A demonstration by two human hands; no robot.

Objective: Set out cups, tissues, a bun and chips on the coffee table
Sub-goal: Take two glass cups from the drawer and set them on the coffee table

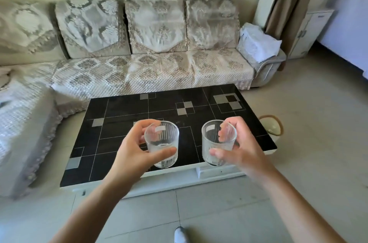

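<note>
My left hand (131, 151) grips one glass cup (162, 144), my right hand (237, 147) another (218, 142), at lower centre over the black desk (123, 107).

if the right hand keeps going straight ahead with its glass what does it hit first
Probably the black coffee table top: the right hand and its ribbed glass look held over its near edge, nothing between, though height is unclear.

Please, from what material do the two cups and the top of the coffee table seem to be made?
Both cups, left and right: likely clear glass with ribbed walls; hands and table show through. Coffee table top: glossy black, probably glass or polished stone; it reflects light.
</note>
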